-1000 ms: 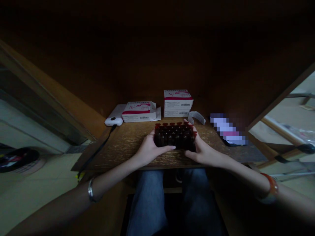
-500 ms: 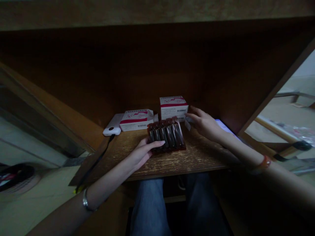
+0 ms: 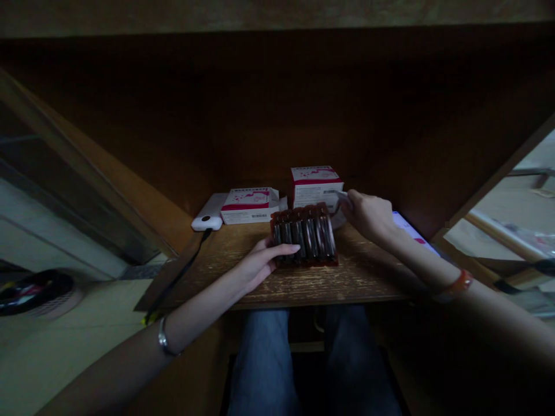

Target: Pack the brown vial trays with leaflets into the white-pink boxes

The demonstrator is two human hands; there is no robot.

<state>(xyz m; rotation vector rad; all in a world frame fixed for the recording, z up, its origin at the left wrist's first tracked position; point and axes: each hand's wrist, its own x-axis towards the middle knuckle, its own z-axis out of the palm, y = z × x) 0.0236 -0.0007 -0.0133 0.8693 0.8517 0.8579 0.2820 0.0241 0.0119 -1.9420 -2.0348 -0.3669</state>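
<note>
- Left hand (image 3: 259,263) is gripping the brown vial tray (image 3: 306,234) by its left side, thumb lying across the front, fingers going behind; hold is looking firm, closed around the tray.
- Tray is sitting just right of the left hand's grip, over the desk (image 3: 208,283), slightly tilted; cannot tell if its lower edge is touching wood.
- Right hand (image 3: 368,214) is curling its fingers in, seemingly pinching a white paper slip (image 3: 343,198) between thumb and finger; exact contact is too dim.
- Step in hand, my reading: left is steadying the tray while right is dealing with the slip.
- Next move is probably calling for a steady left grip and a right pinch passing the tray's top corner without knocking it.
- Tall box (image 3: 318,188) is standing just beyond the tray, close left of the right hand: tight gap there.
- Flat box (image 3: 247,205) is lying beyond the left hand, flap sticking out toward the tall box.
- White gadget (image 3: 207,222) is sitting left of the flat box, cord (image 3: 186,263) trailing toward the near edge.
- Phone (image 3: 411,231) is lying beside the right wrist, partly hidden, limiting sideways room.
- Front edge is running just nearer than the left grip; most slack is showing above both hands.
</note>
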